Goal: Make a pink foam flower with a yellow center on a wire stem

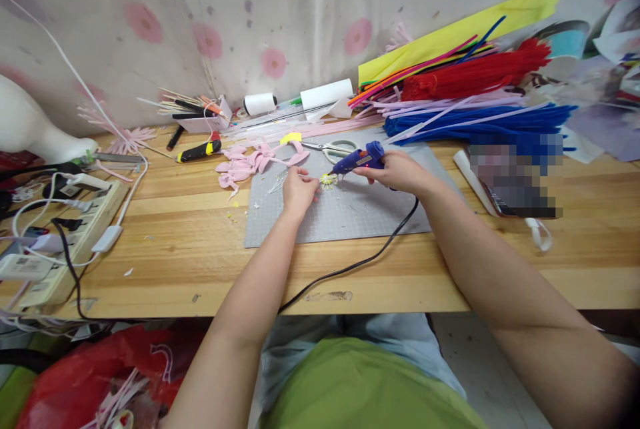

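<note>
My right hand (pixel 403 172) is wrapped round a blue hot glue gun (pixel 361 158), its nozzle pointing left and down. Just beneath the nozzle is a small yellow-and-white flower piece (pixel 327 181) with thin spokes. My left hand (pixel 299 192) pinches at the left side of this piece; the exact grip is partly hidden by the fingers. Both hands are over a grey cutting mat (pixel 340 222). Thin white strips (pixel 277 182) lie left of my left hand. Behind the glue gun rest scissors (pixel 336 148), and pink fuzzy petal shapes (pixel 257 159) lie at the mat's upper left.
A black cord (pixel 350 263) runs from the glue gun over the table's front edge. Bundles of blue (pixel 480 123) and red (pixel 475 74) pipe cleaners lie back right, near a phone (pixel 520 179). A yellow-black cutter (pixel 199 151) and a power strip (pixel 83 242) are left.
</note>
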Motion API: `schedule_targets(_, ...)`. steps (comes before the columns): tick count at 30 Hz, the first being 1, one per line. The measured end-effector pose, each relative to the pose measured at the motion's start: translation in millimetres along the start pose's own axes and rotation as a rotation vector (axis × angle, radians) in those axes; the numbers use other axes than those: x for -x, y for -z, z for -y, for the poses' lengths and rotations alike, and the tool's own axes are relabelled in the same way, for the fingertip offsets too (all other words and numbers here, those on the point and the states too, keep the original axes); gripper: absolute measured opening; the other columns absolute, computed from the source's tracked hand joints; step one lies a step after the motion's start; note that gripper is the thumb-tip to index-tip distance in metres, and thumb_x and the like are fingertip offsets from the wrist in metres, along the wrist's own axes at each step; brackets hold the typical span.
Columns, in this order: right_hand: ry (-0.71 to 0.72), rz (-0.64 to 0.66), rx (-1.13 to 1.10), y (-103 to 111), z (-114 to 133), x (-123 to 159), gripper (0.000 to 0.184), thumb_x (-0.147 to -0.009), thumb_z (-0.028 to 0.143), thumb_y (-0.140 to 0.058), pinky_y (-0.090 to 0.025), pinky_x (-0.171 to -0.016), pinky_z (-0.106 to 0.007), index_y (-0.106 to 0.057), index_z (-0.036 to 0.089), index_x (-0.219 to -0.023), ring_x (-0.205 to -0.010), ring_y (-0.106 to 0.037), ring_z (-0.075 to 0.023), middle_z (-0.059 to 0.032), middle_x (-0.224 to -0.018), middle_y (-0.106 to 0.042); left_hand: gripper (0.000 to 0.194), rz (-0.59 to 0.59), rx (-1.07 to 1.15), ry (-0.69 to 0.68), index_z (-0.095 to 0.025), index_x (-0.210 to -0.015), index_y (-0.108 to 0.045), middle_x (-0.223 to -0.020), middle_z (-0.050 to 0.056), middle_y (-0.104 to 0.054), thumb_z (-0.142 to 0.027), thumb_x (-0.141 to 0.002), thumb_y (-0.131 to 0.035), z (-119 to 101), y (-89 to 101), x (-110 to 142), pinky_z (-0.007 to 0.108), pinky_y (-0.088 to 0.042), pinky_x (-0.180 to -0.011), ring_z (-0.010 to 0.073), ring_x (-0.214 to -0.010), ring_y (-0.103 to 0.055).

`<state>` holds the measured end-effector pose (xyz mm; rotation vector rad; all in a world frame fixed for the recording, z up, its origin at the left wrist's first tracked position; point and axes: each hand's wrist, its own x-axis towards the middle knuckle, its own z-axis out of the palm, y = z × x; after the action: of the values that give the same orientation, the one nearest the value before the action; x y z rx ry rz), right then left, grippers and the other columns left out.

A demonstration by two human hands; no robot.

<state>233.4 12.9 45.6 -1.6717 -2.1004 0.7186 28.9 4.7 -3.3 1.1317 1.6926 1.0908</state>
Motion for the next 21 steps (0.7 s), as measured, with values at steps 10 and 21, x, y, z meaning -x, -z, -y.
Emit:
schedule_targets(10,-0.008,0.020,0.035,0.2,-0.9,-1.8,0.041,-0.074,0.055,-0.059,-0.034,-0.051,-0.026,-0.060,0.018,-0.055,-0.050,-0.050,-0.0130,-0.0021,-0.051,-0.056,0.033,0.003,0.008,-0.008,-0.020,-0.083,-0.041,-0.064,-0.004,-0.057,-0.010,-0.063,-0.064,1.3,-0.4,-0.9,0.018,-0.041,-0.039,0.0117,-0.050,-0.061)
schedule_targets(21,-0.025,0.061,0.041,-1.4,-2.2,-1.2,0.045,-0.075,0.059,-0.056,-0.035,-0.050,-0.025,-0.061,0.017,-0.060,-0.048,-0.049,-0.0121,-0.0022,-0.051,-0.055,0.031,0.008,0.012,0.006,-0.020,-0.084,-0.041,-0.066,-0.004,-0.058,-0.010,-0.064,-0.063,0.8,-0.5,-1.0,0.018,-0.042,-0.039,0.0116,-0.051,-0.061)
